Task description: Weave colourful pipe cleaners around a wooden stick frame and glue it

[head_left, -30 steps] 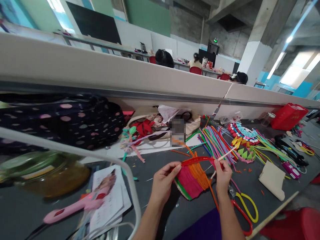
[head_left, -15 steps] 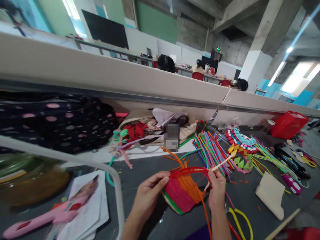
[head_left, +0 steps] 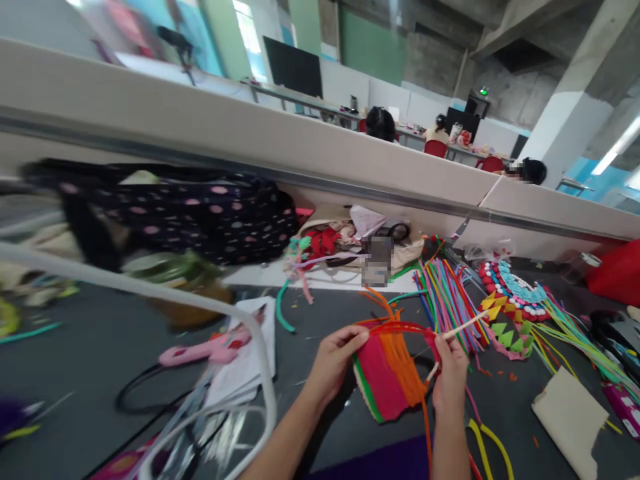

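Head view: left hand and right hand pinch a red fuzzy strip along a pink-orange-green striped panel; purple packet, label illegible.

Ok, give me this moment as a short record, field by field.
left hand: pinches the left end of the red strips
right hand: pinches their right end and a cream strip
panel: pink and orange, green along one edge
right side: colored stems, cream card
left side: pink glue gun partly over papers, jar
back: spotted bag
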A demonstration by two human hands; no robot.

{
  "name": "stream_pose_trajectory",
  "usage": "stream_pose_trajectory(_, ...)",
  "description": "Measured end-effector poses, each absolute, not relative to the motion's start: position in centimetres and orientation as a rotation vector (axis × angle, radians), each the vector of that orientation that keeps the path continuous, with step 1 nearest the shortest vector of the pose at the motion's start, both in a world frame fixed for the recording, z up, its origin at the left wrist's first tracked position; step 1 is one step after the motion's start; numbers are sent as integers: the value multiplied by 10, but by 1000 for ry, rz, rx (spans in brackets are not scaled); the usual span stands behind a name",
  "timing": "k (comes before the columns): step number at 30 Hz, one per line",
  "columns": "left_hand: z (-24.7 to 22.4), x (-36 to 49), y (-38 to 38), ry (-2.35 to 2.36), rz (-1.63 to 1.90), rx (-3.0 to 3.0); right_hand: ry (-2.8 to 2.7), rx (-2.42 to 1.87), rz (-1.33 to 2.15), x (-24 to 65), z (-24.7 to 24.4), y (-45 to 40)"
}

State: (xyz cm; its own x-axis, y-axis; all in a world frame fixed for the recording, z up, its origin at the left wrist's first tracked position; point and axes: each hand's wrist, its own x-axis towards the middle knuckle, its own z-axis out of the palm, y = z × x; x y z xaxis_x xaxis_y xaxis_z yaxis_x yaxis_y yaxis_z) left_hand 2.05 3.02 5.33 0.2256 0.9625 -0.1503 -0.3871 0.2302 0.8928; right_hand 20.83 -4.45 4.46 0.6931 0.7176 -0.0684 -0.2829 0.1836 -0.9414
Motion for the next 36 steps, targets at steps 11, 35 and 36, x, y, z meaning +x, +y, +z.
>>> stream_pose_trajectory(11,62,18,30,867,1007,594,-445,-1220,809,211,39,-41)
stream_pose_trajectory(35,61,-9,46,890,1175,480,-404,-1166,883,168,39,-22)
stream_pose_trajectory(36,60,-8,45,883,1199,471,-424,-1181,884,166,40,-23)
